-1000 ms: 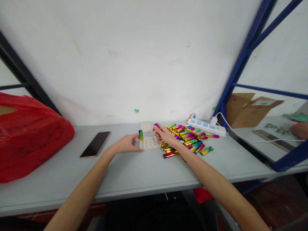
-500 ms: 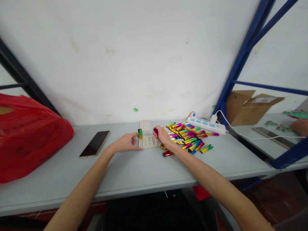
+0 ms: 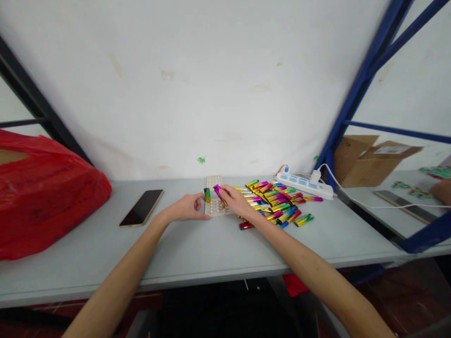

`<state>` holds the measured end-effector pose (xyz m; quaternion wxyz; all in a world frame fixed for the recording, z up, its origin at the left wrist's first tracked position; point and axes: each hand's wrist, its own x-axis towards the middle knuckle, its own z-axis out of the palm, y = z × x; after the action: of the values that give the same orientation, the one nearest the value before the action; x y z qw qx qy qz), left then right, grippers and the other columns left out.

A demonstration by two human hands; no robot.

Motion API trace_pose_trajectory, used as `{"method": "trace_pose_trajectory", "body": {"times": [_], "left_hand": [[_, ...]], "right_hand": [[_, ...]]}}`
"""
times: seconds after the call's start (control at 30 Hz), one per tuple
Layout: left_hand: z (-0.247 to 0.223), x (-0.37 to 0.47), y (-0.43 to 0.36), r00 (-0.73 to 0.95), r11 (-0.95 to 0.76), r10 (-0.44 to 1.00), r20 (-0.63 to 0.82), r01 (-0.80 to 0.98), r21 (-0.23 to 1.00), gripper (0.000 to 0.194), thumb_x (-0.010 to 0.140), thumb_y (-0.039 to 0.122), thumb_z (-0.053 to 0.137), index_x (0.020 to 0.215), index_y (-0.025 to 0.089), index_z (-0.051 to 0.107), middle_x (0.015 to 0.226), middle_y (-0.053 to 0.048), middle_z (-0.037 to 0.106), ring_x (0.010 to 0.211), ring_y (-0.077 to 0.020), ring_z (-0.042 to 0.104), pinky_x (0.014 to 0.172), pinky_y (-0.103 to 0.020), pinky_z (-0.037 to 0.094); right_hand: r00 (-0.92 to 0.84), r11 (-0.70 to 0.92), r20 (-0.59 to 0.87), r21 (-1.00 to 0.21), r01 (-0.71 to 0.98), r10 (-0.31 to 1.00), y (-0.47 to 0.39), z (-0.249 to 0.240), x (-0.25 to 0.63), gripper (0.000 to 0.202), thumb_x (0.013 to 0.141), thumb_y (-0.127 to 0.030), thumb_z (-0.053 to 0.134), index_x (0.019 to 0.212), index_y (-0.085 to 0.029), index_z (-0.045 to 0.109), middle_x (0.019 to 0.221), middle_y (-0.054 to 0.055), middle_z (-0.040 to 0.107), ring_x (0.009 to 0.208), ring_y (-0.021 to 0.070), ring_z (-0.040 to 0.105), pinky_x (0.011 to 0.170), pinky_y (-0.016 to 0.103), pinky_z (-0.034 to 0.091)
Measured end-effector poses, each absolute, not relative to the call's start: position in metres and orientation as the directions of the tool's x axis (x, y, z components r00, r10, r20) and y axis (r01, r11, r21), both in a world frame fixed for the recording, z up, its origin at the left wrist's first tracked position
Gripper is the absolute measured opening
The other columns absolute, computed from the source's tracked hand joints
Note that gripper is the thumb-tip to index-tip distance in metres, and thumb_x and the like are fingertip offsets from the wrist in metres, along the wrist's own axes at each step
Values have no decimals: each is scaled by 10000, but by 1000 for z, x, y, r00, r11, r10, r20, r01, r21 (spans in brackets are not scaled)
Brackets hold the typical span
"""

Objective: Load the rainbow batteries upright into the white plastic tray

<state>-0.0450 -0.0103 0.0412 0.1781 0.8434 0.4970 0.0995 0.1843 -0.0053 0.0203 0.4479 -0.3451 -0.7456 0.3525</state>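
A white tray with rows of holes (image 3: 213, 210) lies on the table. In its far left corner stands a green and yellow lighter (image 3: 207, 196), upright. At the tray's left edge is my left hand (image 3: 188, 207), thumb and fingers spread apart, the thumb at the near corner; no lighter is in it. My right hand (image 3: 235, 201) pinches a purple lighter (image 3: 217, 190) over the tray, tilted, just right of the standing one. The right hand hides part of the tray. Beside it on the right is a loose pile of shiny, many-coloured lighters (image 3: 278, 204).
Behind lies a second white holed piece (image 3: 214, 180). A phone (image 3: 142, 208) and a red plastic bag (image 3: 52, 197) are on the left. A power strip (image 3: 305, 184) with a white cable, a blue post (image 3: 329, 159) and a cardboard box (image 3: 366, 162) stand right; another person's hand (image 3: 442, 191) shows there.
My right hand has moved left with the purple lighter, bringing it next to the standing green and yellow one. My left hand stays at the tray's edge. The view has shifted slightly.
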Motion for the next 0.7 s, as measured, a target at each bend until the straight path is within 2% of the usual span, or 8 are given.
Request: {"method": "trace_pose_trajectory", "body": {"times": [0.1, 0.2, 0.47, 0.57, 0.7], "left_hand": [[42, -44, -11, 481, -440, 877, -7, 807, 394, 619, 630, 684, 707, 1002, 208, 570, 762, 23, 614, 668, -173, 576, 609, -263, 388], [41, -45, -11, 479, -438, 878, -6, 806, 399, 637, 618, 694, 710, 1002, 204, 572, 763, 20, 612, 675, -179, 583, 608, -266, 389], [37, -46, -8, 486, -444, 874, 2, 798, 407, 666, 609, 690, 712, 1039, 199, 581, 757, 25, 601, 661, -168, 565, 601, -262, 384], [37, -46, -7, 499, -458, 866, 6, 790, 407, 667, 624, 694, 711, 1047, 197, 573, 777, 19, 608, 670, -169, 569, 607, -261, 388], [37, -47, -7, 496, -455, 869, 4, 794, 404, 664, 622, 696, 712, 1033, 196, 564, 773, 20, 608, 664, -168, 564, 602, -260, 384]], "right_hand": [[-392, 650, 534, -704, 284, 749, -8, 22, 182, 305, 963, -440, 535, 993, -177, 687, 942, 52, 717, 852, 167, 648, 805, 275, 483], [-403, 683, 558, -653, 326, 726, -9, 22, 178, 255, 957, -391, 568, 1002, -173, 692, 936, 58, 737, 840, 173, 670, 817, 283, 488], [-469, 682, 504, -617, 392, 726, -1, 10, 169, 179, 991, -294, 532, 1117, -193, 609, 940, 47, 741, 884, 186, 696, 806, 279, 486], [-510, 709, 496, -545, 447, 703, -2, 11, 166, 163, 1003, -273, 515, 1111, -186, 601, 966, 60, 729, 908, 185, 681, 813, 275, 465], [-530, 704, 471, -374, 603, 705, -4, 17, 162, 201, 1016, -302, 491, 1099, -159, 606, 1013, 104, 694, 936, 199, 648, 813, 285, 446]]}}
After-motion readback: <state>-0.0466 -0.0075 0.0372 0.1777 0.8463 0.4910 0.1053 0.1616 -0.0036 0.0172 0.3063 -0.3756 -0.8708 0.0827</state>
